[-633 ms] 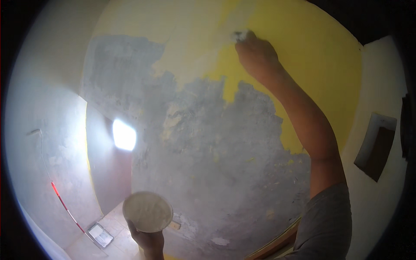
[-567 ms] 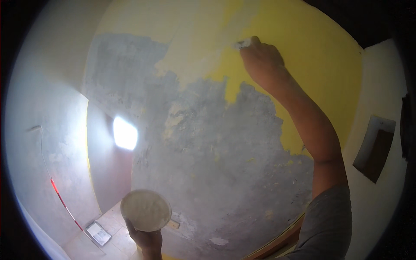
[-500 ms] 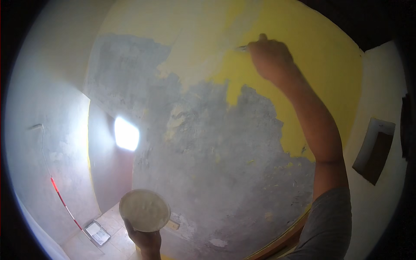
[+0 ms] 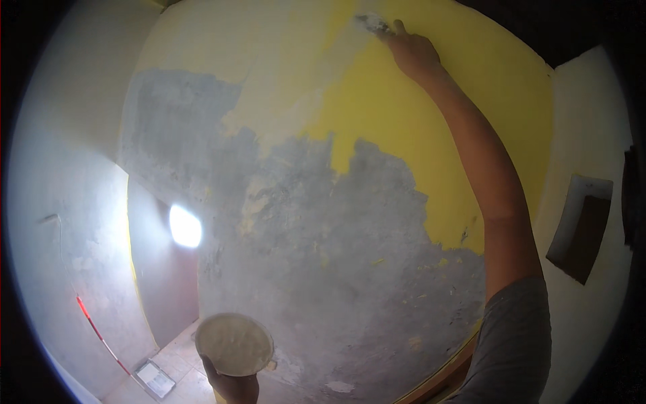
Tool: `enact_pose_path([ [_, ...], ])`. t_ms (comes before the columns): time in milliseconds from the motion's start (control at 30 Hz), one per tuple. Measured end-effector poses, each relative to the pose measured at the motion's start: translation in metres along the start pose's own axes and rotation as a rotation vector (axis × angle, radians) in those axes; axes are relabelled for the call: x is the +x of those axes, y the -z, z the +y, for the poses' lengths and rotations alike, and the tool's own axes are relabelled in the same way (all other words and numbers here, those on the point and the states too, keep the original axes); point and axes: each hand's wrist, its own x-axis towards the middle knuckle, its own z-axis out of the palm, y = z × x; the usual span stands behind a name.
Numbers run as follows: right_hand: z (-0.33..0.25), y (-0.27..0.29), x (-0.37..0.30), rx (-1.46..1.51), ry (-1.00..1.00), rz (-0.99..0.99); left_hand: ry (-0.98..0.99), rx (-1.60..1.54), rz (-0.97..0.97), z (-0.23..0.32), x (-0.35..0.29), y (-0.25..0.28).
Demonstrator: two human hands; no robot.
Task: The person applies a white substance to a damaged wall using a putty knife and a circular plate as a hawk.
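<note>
High up against the wall, my right hand (image 4: 416, 56) grips a putty knife (image 4: 374, 25) whose blade carries pale filler. The blade is over a whitish smear beside the yellow paint (image 4: 464, 155). Whether it touches the wall is hard to see. Low down, my left hand (image 4: 232, 386) supports a round tub (image 4: 267, 360) from below. Pale, lumpy filler (image 4: 234, 342) lies in it. Bare grey plaster (image 4: 336, 242) with a ragged edge covers the wall below the yellow and cream areas.
A roller on a red-and-white pole (image 4: 94, 323) leans on the left wall above a paint tray (image 4: 156, 380). A bright opening (image 4: 185, 226) glares nearby. The right wall has a rectangular recess (image 4: 580, 229). A wooden edge (image 4: 441, 374) runs along the lower right.
My right hand has moved upward along the wall with the putty knife, and its blade now shows more plainly. The tub in my left hand sits slightly lower and farther right in view.
</note>
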Motion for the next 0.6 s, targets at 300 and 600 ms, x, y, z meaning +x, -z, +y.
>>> enact_pose_path([
  [300, 0.000, 0.061, 0.021, -0.043, -0.125, -0.127, 0.022, 0.035, 0.007, -0.006, 0.005, -0.004],
  [600, -0.018, 0.012, -0.003, 0.153, -0.021, -0.134, 0.034, 0.116, 0.000, -0.015, 0.004, -0.004],
])
